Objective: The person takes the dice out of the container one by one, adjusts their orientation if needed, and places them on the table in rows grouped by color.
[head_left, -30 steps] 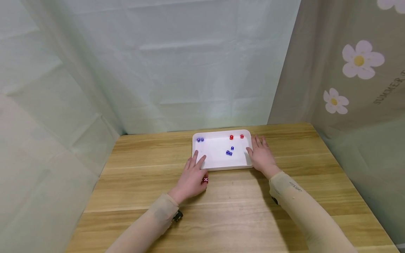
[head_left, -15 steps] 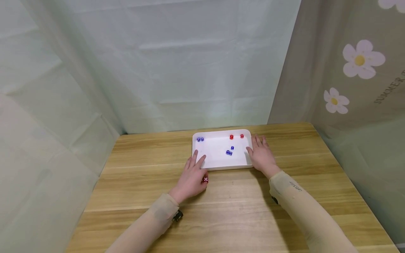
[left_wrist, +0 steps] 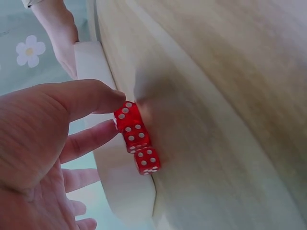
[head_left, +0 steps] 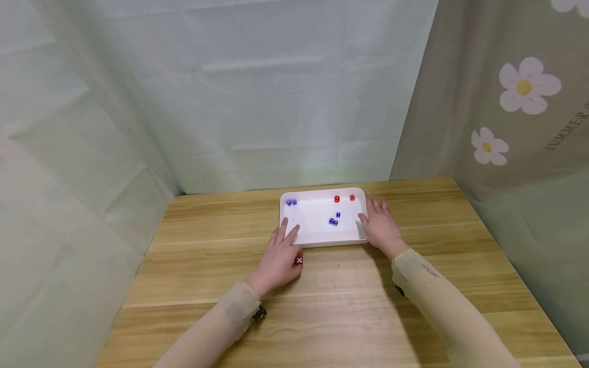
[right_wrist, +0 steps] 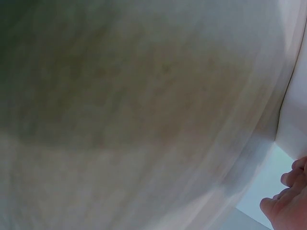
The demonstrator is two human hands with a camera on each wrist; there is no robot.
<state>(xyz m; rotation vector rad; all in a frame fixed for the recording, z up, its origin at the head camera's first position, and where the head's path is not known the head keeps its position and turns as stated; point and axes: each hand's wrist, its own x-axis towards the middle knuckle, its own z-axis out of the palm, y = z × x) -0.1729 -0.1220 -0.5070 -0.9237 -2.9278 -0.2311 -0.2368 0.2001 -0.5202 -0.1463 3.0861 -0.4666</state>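
In the head view my left hand is at the front left of a white tray. Its thumb and index finger pinch a red die; the other fingers stretch over the tray's near edge. The left wrist view shows the thumb tip against this end die, with a middle red die and a further red die lined up beside it. My right hand rests at the tray's right side, fingers straight outside and thumb over the rim. Its fingertips barely show in the right wrist view.
Inside the tray, two blue dice sit at the back left and three blue dice right of the middle. Two red dice, one left of the other, lie near the back right. Behind the wooden table hang curtains.
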